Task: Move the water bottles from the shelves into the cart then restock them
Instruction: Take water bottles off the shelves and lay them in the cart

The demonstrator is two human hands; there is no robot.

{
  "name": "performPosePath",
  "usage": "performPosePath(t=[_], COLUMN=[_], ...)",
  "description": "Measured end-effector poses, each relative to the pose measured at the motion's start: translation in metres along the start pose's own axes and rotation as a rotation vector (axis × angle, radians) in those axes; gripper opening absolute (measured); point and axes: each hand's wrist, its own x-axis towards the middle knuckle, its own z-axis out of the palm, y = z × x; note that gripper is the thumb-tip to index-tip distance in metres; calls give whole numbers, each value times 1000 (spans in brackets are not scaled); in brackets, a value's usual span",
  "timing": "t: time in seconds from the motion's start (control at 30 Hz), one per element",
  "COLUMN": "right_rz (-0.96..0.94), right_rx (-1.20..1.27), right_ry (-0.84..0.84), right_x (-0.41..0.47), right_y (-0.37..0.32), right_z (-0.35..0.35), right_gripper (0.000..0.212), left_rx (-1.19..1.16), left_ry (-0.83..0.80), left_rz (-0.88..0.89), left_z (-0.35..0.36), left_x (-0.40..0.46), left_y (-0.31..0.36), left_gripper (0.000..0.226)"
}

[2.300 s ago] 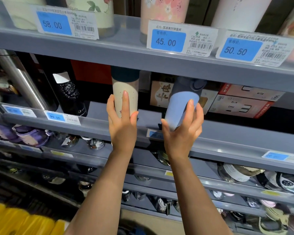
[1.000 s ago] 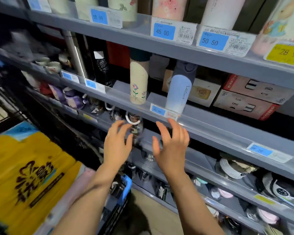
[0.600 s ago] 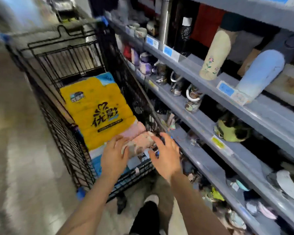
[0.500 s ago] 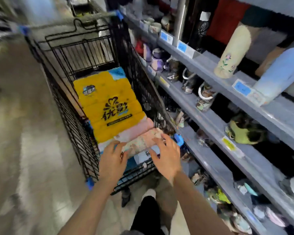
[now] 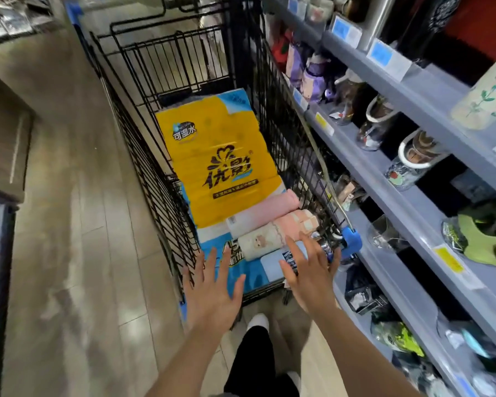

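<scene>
Three water bottles (image 5: pixel 272 229) lay flat in the near end of the black cart (image 5: pixel 166 179), long axes running left to right, on a yellow pack (image 5: pixel 221 164) printed "优影" and "可湿水". Both hands, left hand (image 5: pixel 212 293) and right hand (image 5: pixel 309 273), hovered above with fingers spread wide, holding nothing. Grey shelves (image 5: pixel 413 179) stood at right.

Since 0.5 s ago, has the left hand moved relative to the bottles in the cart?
Yes. The left hand was at the patterned bottle; now it is open, pulled back toward the cart's near end, touching nothing.
</scene>
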Motion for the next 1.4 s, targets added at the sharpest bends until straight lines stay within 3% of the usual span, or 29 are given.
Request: performPosePath(t=[0.1,0.27,0.5,0.93,1.07,1.2,1.27,1.4], right_rz=[0,52,39,55,66,106,127,162], right_rx=[-18,-64,-77,-199,-172,-119,-130,-162], right_ry=[39,-75,-82,-131,-141,-177,-156,-95], right_x=[14,44,96,164,166,165,169,195], right_y=[0,-15,-35,-60,-61,-60,-62,-71], right_z=[3,6,17,26,27,26,26,22], right_gripper=[47,49,48,51,52,55,54,44], left_rx=[-19,-38,-32,12,-7,22,25,-284], left_ry=[18,40,46,-195,-270,-357,-301,-180], left_rz=[-6,-41,-59,-22,-35,22,99,260], left_z=[0,-4,-18,-35,-39,-50,-59,-49], left_x=[12,41,91,160,165,164,179,266], left_y=[-1,-13,-28,-46,-43,-41,-35,-13], left_gripper=[63,66,73,82,64,57,56,48])
